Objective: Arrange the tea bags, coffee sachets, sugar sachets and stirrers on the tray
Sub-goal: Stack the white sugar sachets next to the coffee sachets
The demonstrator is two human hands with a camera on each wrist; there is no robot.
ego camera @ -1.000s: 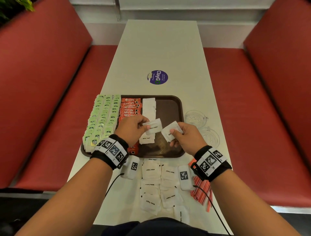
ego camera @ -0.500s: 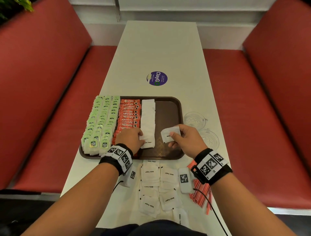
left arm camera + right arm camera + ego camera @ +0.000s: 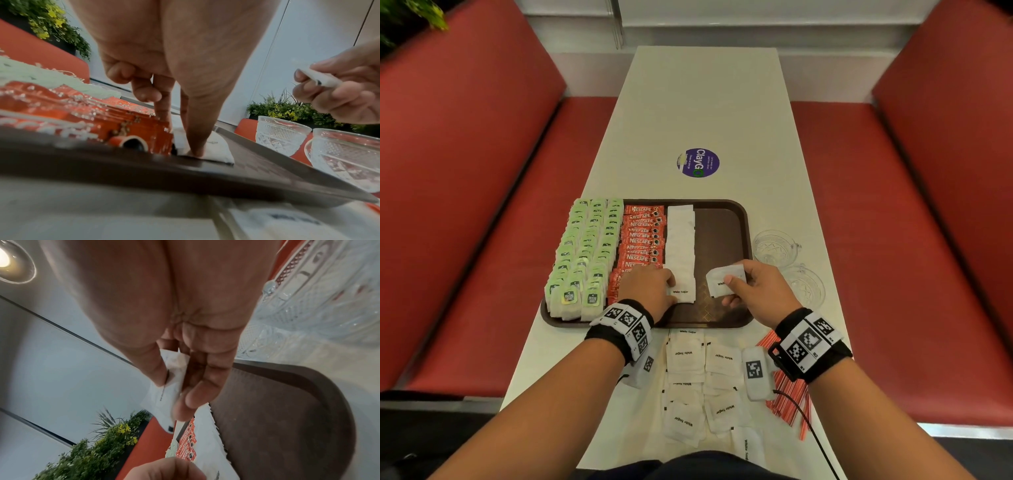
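Done: tea bags (image 3: 582,253), coffee sachets (image 3: 642,236), one sugar column (image 3: 680,246) on tray (image 3: 722,318).
Left hand (image 3: 647,291): pressed nearest column sachet.
Right hand (image 3: 760,291): pinched sugar sachet (image 3: 722,279) above tray.
Left: loose sugar sachets (image 3: 702,380), stirrers (image 3: 787,390) on table (image 3: 705,102).

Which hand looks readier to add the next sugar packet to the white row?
Probably the right hand: it already pinches a sugar sachet over the tray, while the left hand presses the white row.
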